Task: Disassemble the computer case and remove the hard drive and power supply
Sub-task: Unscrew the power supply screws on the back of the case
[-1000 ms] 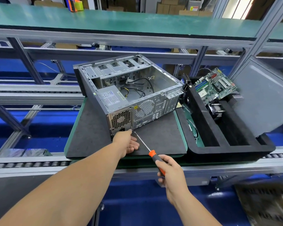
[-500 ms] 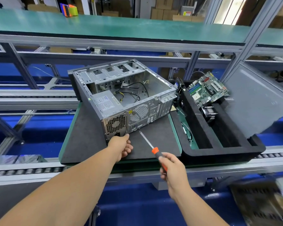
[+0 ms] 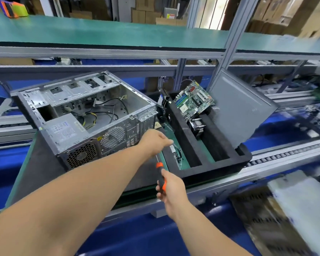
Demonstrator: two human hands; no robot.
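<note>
**Open case on mat, screwdriver in right hand**

Computer case (image 3: 85, 117) lies open on the dark mat (image 3: 39, 163), toward its far left; power supply (image 3: 63, 130) sits in the case's near-left corner. Left hand (image 3: 153, 141) reaches past the case's right end, finger position unclear. Right hand (image 3: 172, 191) fingers are clamped round the screwdriver (image 3: 160, 174) at the mat's near-right edge. Foam tray (image 3: 211, 167) alongside holds a motherboard (image 3: 192, 100).

Left hand (image 3: 153, 141) hides the screwdriver (image 3: 161, 177) tip.

Computer case (image 3: 85, 115) sits on the mat (image 3: 37, 174); tray (image 3: 211, 163) just right, motherboard (image 3: 192, 100) propped inside it.
</note>
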